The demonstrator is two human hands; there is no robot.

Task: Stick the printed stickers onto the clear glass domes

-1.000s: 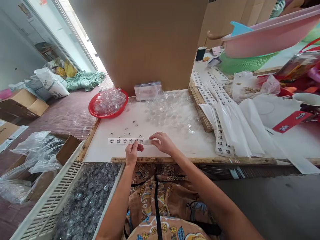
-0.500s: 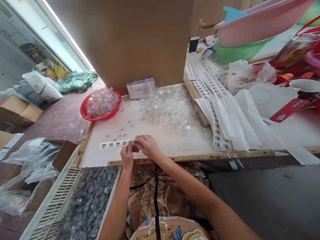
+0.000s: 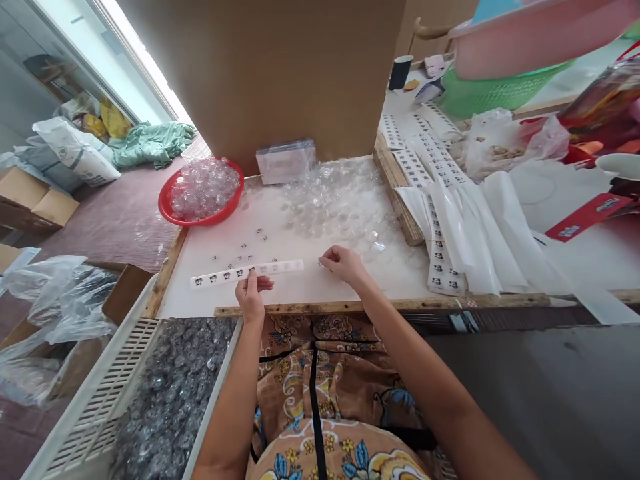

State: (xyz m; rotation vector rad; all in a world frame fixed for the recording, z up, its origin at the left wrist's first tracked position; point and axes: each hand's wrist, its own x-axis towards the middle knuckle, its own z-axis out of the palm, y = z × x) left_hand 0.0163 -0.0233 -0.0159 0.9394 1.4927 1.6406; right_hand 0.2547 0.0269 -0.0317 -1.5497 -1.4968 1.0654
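Observation:
My left hand (image 3: pixel 253 293) grips a white strip of stickers (image 3: pixel 219 278) from below, thumb on top. Dark panda-like prints show on the strip's left part, while its right part looks paler. Off the strip's right end, my right hand (image 3: pixel 345 265) is closed in a pinch, with a small dark-printed sticker (image 3: pixel 321 263) at the fingertips. Several small printed pieces (image 3: pixel 250 257) lie scattered on the white tabletop (image 3: pixel 200 303) behind the strip. Clear plastic domes (image 3: pixel 340 207) cover the table beyond my right hand.
A red bowl (image 3: pixel 220 217) of clear pieces stands at the table's back left. Sticker sheets (image 3: pixel 437 260) and a wooden strip (image 3: pixel 400 193) lie to the right. A tall cardboard box (image 3: pixel 270 73) rises behind. Below left sits a white crate (image 3: pixel 115 373) of clear domes.
My right hand has pulled away from the strip to the right, with a small sticker at its fingertips. The strip's pale right part is now uncovered. The view has shifted slightly.

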